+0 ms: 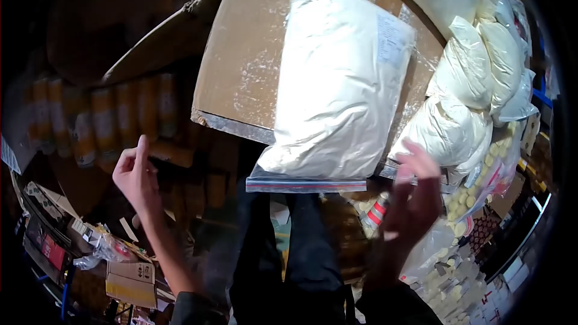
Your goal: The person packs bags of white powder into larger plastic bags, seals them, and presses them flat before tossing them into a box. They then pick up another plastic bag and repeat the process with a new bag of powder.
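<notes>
A clear zip-lock bag [340,78] packed with white powder lies on a cardboard box [247,54]. Its zip strip, with red and blue lines, hangs over the box's near edge, and a printed label shows through at upper right. My left hand [139,174] is raised left of the bag, apart from it, one digit pointing up and the others loosely curled, holding nothing. Beside the bag's lower right corner is my right hand [415,189], blurred, its fingers apart and nothing seen in them. Whether it touches the bag is unclear.
More bags of white powder [466,78] are heaped on the right. Below them lie bags of pale round pieces [462,201]. Orange-and-white cylindrical packs [123,111] stand in shadow at left, under a raised cardboard flap [165,33]. A small carton [130,283] sits at lower left.
</notes>
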The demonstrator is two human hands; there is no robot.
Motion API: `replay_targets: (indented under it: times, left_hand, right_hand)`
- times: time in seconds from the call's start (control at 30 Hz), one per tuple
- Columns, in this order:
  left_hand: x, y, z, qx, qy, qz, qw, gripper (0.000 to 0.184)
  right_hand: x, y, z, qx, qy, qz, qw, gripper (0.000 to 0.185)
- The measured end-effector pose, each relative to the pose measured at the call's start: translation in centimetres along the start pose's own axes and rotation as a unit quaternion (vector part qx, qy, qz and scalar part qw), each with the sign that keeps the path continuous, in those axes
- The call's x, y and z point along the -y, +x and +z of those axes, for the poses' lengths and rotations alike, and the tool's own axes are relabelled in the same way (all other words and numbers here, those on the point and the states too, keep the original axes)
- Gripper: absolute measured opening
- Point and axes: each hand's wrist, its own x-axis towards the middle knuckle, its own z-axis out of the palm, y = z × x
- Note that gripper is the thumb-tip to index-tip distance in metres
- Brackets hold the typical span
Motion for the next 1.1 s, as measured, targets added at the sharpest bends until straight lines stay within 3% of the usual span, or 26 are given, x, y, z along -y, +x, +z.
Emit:
replay_targets:
  times: [0.07, 0.13, 0.2, 0.27, 0.37, 0.4, 0.5, 0.63, 0.67, 0.73, 0.77, 0.83, 0.9, 0.97, 1.1]
  left_hand:
    - [-1.3, -0.7, 3.3, 0.014, -0.023, 0.067, 0.997, 0.021]
    - [-2.8, -1.4, 6.3, 0.027, -0.073, 0.104, 0.992, 0.006]
    - [-3.5, -1.6, 7.6, 0.079, -0.095, 0.134, 0.983, 0.023]
    - [-4.4, -2.3, 8.8, 0.082, -0.092, 0.13, 0.984, 0.019]
    - [-4.9, -2.7, 9.4, 0.09, -0.083, 0.136, 0.983, 0.015]
    - [-5.5, -3.0, 9.6, 0.097, -0.072, 0.134, 0.984, 0.015]
    - [-7.1, -3.9, 11.3, 0.109, -0.071, 0.125, 0.984, 0.013]
    - [-10.7, -5.5, 14.4, 0.13, -0.08, 0.143, 0.978, 0.018]
    - [-11.7, -5.9, 15.4, 0.128, -0.086, 0.163, 0.975, 0.02]
    - [-13.5, -7.1, 17.1, 0.129, -0.098, 0.187, 0.969, 0.023]
    - [-14.4, -7.5, 18.1, 0.13, -0.075, 0.199, 0.968, 0.026]
    - [-14.9, -8.0, 20.3, 0.149, 0.023, 0.34, 0.928, 0.031]
    - [-12.7, -7.3, 23.1, 0.169, 0.197, 0.509, 0.821, 0.034]
    - [-11.7, -6.9, 24.2, 0.17, 0.236, 0.487, 0.824, 0.047]
    - [-11.7, -6.4, 24.3, 0.176, 0.277, 0.504, 0.799, 0.053]
  right_hand:
    - [1.4, 2.2, -1.1, -0.063, 0.001, -0.01, 0.998, 0.02]
    - [2.3, 4.5, 0.0, -0.105, -0.038, -0.058, 0.992, 0.028]
    - [1.5, 6.8, 6.3, -0.022, -0.08, -0.065, 0.994, 0.041]
    - [0.9, 7.9, 10.5, -0.015, -0.144, -0.077, 0.986, 0.054]
    - [1.9, 8.6, 8.8, 0.048, -0.05, -0.054, 0.996, 0.055]
    - [1.6, 8.6, 8.7, -0.005, 0.007, -0.055, 0.998, 0.055]
    - [1.3, 8.9, 10.2, 0.007, -0.142, -0.075, 0.987, 0.053]
    - [0.5, 10.8, 8.6, 0.072, 0.027, -0.06, 0.995, 0.052]
    - [-0.8, 11.0, 9.3, 0.021, 0.072, -0.06, 0.995, 0.053]
    - [-0.7, 11.2, 9.7, 0.009, -0.021, -0.09, 0.996, 0.054]
    - [-0.6, 11.4, 9.7, 0.002, -0.071, -0.105, 0.992, 0.054]
    - [-1.3, 11.5, 9.8, 0.013, -0.055, -0.107, 0.993, 0.052]
    - [-2.0, 11.2, 9.7, 0.019, -0.029, -0.087, 0.996, 0.05]
    - [-2.2, 11.3, 10.0, -0.068, 0.021, -0.046, 0.996, 0.049]
    - [-2.2, 11.6, 9.9, -0.081, 0.042, -0.015, 0.996, 0.051]
